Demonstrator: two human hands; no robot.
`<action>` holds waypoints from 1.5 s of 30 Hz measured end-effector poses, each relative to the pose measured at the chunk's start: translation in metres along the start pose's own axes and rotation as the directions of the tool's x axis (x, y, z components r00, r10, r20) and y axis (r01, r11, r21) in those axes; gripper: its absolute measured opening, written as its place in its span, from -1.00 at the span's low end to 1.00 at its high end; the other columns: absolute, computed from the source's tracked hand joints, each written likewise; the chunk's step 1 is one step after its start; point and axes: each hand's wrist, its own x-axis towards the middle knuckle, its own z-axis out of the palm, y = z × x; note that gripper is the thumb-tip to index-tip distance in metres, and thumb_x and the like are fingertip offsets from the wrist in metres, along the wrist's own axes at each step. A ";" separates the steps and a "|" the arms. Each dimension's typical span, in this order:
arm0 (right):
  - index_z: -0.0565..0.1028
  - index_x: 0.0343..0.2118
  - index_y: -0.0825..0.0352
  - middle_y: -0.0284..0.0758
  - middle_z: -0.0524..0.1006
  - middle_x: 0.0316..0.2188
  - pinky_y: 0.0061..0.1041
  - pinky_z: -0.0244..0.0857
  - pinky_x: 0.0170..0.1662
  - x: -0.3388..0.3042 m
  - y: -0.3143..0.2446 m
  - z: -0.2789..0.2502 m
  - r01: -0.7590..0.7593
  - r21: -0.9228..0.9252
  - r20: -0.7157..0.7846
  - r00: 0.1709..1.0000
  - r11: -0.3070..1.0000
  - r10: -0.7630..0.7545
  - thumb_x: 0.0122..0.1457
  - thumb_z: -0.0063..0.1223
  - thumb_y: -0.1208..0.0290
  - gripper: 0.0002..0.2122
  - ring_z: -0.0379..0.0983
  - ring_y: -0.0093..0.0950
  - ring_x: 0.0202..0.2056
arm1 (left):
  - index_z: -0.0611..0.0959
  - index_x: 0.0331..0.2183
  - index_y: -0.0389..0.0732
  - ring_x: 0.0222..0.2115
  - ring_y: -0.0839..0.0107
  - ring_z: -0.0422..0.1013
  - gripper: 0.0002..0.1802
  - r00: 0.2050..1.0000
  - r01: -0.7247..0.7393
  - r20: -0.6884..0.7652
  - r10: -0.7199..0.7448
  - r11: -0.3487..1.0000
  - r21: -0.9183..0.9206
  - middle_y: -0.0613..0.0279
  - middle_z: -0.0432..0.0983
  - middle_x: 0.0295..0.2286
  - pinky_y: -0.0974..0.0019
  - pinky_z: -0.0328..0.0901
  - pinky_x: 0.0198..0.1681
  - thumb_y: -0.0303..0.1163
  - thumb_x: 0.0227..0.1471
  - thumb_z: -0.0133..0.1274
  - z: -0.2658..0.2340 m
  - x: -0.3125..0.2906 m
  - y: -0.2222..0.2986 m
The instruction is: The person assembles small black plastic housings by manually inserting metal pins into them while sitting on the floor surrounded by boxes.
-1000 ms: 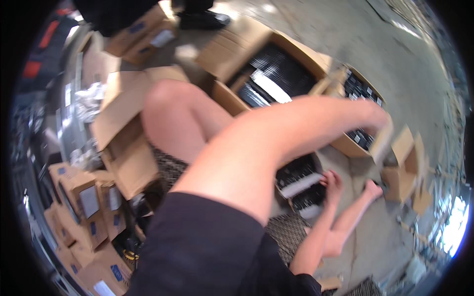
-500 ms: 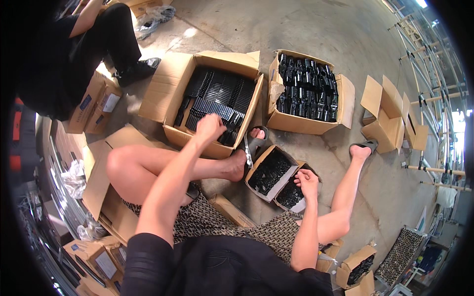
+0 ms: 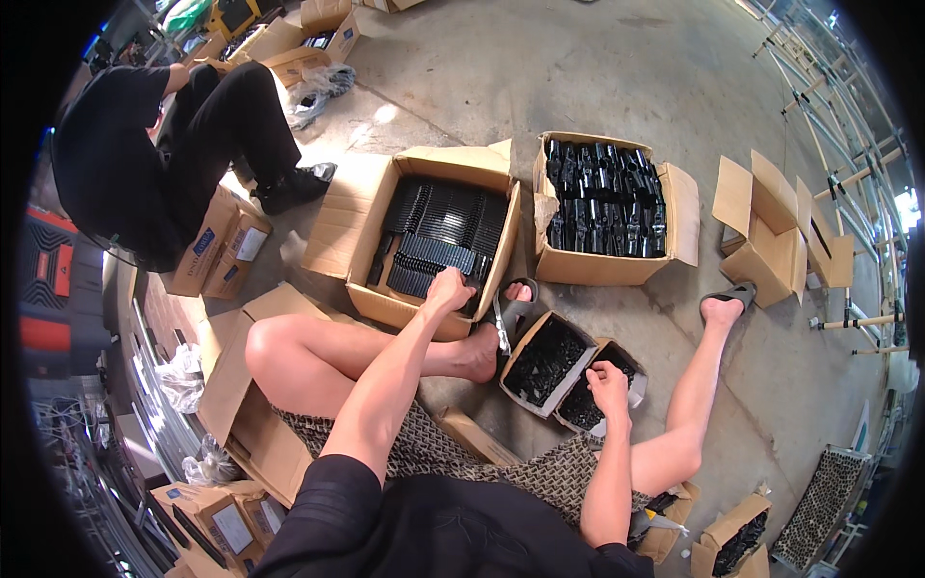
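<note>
My left hand (image 3: 450, 289) reaches over the near right corner of a big open carton (image 3: 371, 303). Its fingers are curled together by the black parts; what they hold is hidden. Ribbed rows of long black plastic parts (image 3: 448, 217) fill that carton. My right hand (image 3: 608, 387) hovers at a small open box of tiny black pieces (image 3: 581, 405), thumb and fingers pinched; anything between them is too small to name. Beside it, touching, stands a second small box of black pieces (image 3: 546, 358).
An open carton (image 3: 597, 270) of glossy black parts stands beyond my feet. Empty cartons (image 3: 771, 241) lie right, near a pole rack (image 3: 848, 183). Another person (image 3: 145, 164) in black sits far left by closed cartons (image 3: 207, 246). A carton (image 3: 727, 535) of black pieces sits near right.
The whole view has shifted, so the scene sits lower and further right. Within the big carton my left hand has moved slightly right. My right hand stays at the small box.
</note>
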 end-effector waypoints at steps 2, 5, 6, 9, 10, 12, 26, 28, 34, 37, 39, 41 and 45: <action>0.56 -0.20 0.46 -0.17 0.63 -0.46 -0.48 0.45 -0.38 -0.002 0.003 -0.002 -0.002 0.027 -0.001 1.000 1.000 0.002 0.13 0.17 0.44 -0.77 0.59 -0.47 -0.49 | 0.60 -0.31 -0.38 -0.16 -0.06 0.51 -0.63 0.999 -0.032 0.004 0.033 0.999 -0.015 -0.21 0.58 -0.30 0.05 0.38 -0.06 -0.29 -0.11 0.23 -0.010 0.002 0.000; 0.56 -0.21 0.45 -0.18 0.63 -0.48 -0.49 0.45 -0.39 -0.004 0.003 -0.007 -0.012 0.025 -0.007 1.000 1.000 0.012 0.13 0.18 0.43 -0.78 0.58 -0.48 -0.50 | 0.52 -0.31 -0.44 -0.21 -0.12 0.51 -0.66 0.990 -0.048 -0.137 0.028 0.989 -0.143 -0.29 0.57 -0.33 0.03 0.38 -0.10 -0.33 -0.06 0.08 -0.039 0.002 -0.011; 0.56 -0.21 0.45 -0.18 0.63 -0.48 -0.49 0.45 -0.39 -0.004 0.002 -0.008 -0.015 0.030 -0.004 1.000 0.999 0.015 0.13 0.18 0.43 -0.78 0.58 -0.49 -0.51 | 0.46 -0.29 -0.42 -0.23 -0.14 0.52 -0.66 0.979 -0.107 -0.191 0.069 0.975 -0.193 -0.32 0.55 -0.34 0.01 0.39 -0.12 -0.35 -0.05 0.07 -0.046 0.012 -0.031; 0.56 -0.21 0.44 -0.15 0.63 -0.47 -0.43 0.45 -0.34 -0.005 0.001 -0.008 -0.012 -0.037 -0.002 1.000 0.999 0.012 0.12 0.17 0.42 -0.77 0.59 -0.41 -0.47 | 0.36 -0.14 -0.36 -0.24 -0.20 0.50 -0.62 0.896 -0.006 -0.443 -0.037 0.995 -0.096 -0.34 0.54 -0.35 -0.07 0.38 -0.12 -0.44 0.00 0.05 -0.075 0.029 -0.058; 0.56 -0.21 0.44 -0.14 0.63 -0.46 -0.41 0.45 -0.33 -0.006 -0.001 -0.011 -0.008 -0.068 -0.011 1.000 0.998 0.008 0.12 0.17 0.41 -0.77 0.59 -0.39 -0.46 | 0.35 -0.13 -0.34 -0.24 -0.20 0.50 -0.64 0.849 0.057 -0.525 -0.055 0.998 -0.013 -0.34 0.54 -0.33 -0.05 0.39 -0.12 -0.45 0.01 0.02 -0.083 0.022 -0.050; 0.56 -0.19 0.43 -0.11 0.64 -0.43 -0.38 0.45 -0.28 -0.006 -0.017 -0.008 -0.017 -0.058 0.044 0.999 0.998 0.020 0.11 0.18 0.40 -0.75 0.60 -0.33 -0.40 | 0.45 -0.19 -0.36 -0.25 -0.20 0.51 -0.72 0.763 0.068 -0.642 0.075 0.979 0.195 -0.29 0.55 -0.32 -0.02 0.41 -0.13 -0.44 0.05 -0.02 -0.088 0.035 -0.106; 0.56 -0.21 0.38 -0.08 0.63 -0.37 -0.31 0.45 -0.21 -0.014 -0.043 -0.031 0.000 0.079 -0.125 0.992 0.997 0.010 0.15 0.14 0.40 -0.80 0.60 -0.19 -0.30 | 0.68 -0.39 -0.37 -0.27 -0.12 0.55 -0.77 0.909 0.090 -0.378 0.177 0.802 0.591 -0.22 0.60 -0.34 0.00 0.45 -0.17 -0.49 0.04 -0.05 -0.096 0.047 -0.106; 0.57 -0.22 0.35 -0.09 0.63 -0.36 -0.28 0.44 -0.20 -0.011 -0.051 -0.027 0.045 0.086 -0.173 0.984 0.995 -0.029 0.15 0.13 0.37 -0.81 0.59 -0.15 -0.29 | 0.68 -0.42 -0.37 -0.28 -0.13 0.55 -0.79 0.923 0.105 -0.357 0.143 0.800 0.591 -0.24 0.60 -0.36 -0.01 0.45 -0.17 -0.50 -0.01 -0.03 -0.102 0.045 -0.103; 0.58 -0.28 0.36 -0.10 0.62 -0.41 -0.25 0.46 -0.22 -0.005 -0.078 0.001 0.110 0.079 -0.023 0.994 0.991 -0.108 0.12 0.13 0.38 -0.82 0.59 -0.14 -0.32 | 0.66 -0.46 -0.42 -0.30 -0.17 0.54 -0.82 0.918 0.043 -0.343 0.201 0.808 0.588 -0.30 0.58 -0.40 -0.01 0.44 -0.18 -0.50 -0.11 0.05 -0.109 0.037 -0.095; 0.53 -0.38 0.41 -0.01 0.59 -0.49 -0.14 0.46 -0.27 0.012 -0.078 0.040 0.220 -0.138 0.039 0.975 0.966 -0.217 0.10 0.10 0.40 -0.84 0.57 -0.05 -0.36 | 0.69 -0.45 -0.39 -0.31 -0.11 0.57 -0.83 0.936 0.076 -0.311 0.162 0.771 0.632 -0.24 0.60 -0.40 0.03 0.47 -0.21 -0.47 -0.09 0.11 -0.109 0.043 -0.091; 0.48 -0.45 0.42 0.03 0.57 -0.52 -0.09 0.46 -0.30 0.022 -0.081 0.059 0.252 -0.263 0.103 0.967 0.931 -0.233 0.09 0.07 0.44 -0.87 0.57 -0.01 -0.38 | 0.73 -0.44 -0.33 -0.31 -0.01 0.60 -0.84 0.955 0.102 -0.269 0.127 0.709 0.697 -0.14 0.63 -0.38 0.09 0.50 -0.22 -0.42 -0.06 0.17 -0.097 0.050 -0.083; 0.48 -0.38 0.40 -0.02 0.56 -0.43 -0.11 0.47 -0.31 0.035 -0.081 0.089 0.312 -0.346 0.087 0.950 0.885 -0.301 0.11 -0.02 0.50 -0.91 0.57 -0.04 -0.37 | 0.74 -0.42 -0.29 -0.28 0.05 0.60 -0.85 0.954 0.156 -0.289 0.082 0.686 0.711 -0.08 0.64 -0.35 0.13 0.51 -0.19 -0.44 -0.03 0.12 -0.099 0.057 -0.089; 0.46 -0.33 0.39 -0.02 0.52 -0.35 -0.14 0.48 -0.31 0.041 -0.071 0.115 0.244 -0.342 -0.024 0.963 0.908 -0.268 0.15 -0.10 0.53 -0.90 0.56 -0.06 -0.35 | 0.73 -0.37 -0.28 -0.22 0.06 0.59 -0.82 0.955 0.215 -0.297 -0.013 0.721 0.658 -0.08 0.64 -0.30 0.13 0.51 -0.16 -0.48 -0.02 0.06 -0.095 0.063 -0.081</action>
